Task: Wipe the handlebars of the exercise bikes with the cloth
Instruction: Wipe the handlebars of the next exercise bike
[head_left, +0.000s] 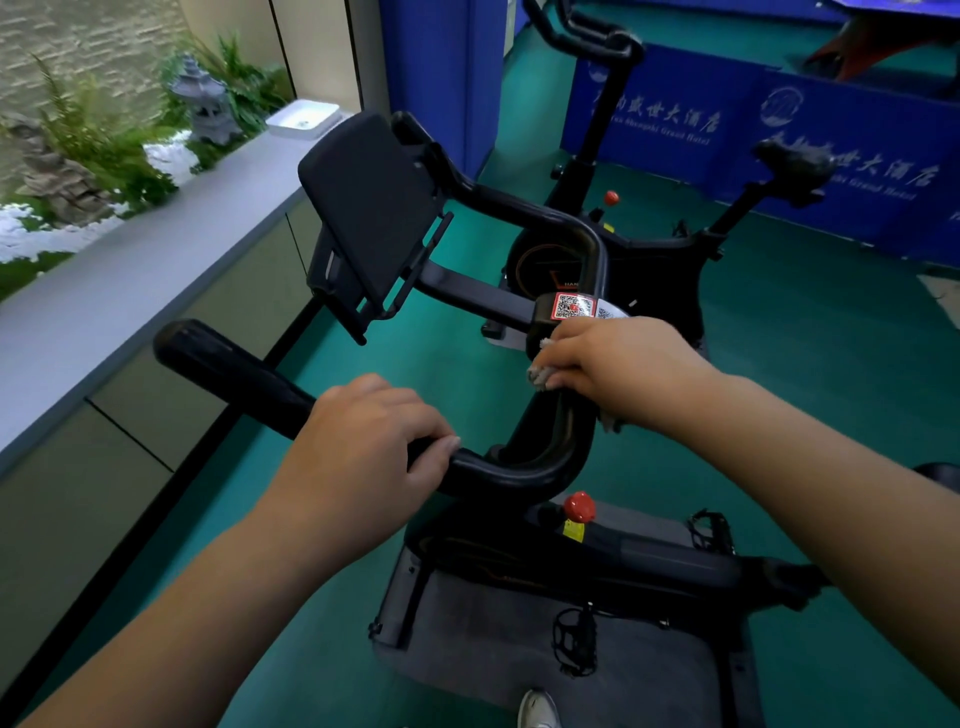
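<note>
Black handlebars (524, 470) of the nearest exercise bike loop across the middle of the view, with a tablet holder (371, 208) at their front. My left hand (358, 457) is wrapped around the near left grip. My right hand (618, 364) presses a small grey-white cloth (540, 374) against the centre part of the bar, just below a red QR sticker (571, 305). Most of the cloth is hidden under the fingers.
A second bike (634, 260) stands right behind, with its saddle (795, 166) at right and a third bike's bars (587, 36) farther back. Blue banner panels (779, 135) line the right. A grey window ledge (130, 291) runs along the left. Green floor (810, 415) surrounds the bikes.
</note>
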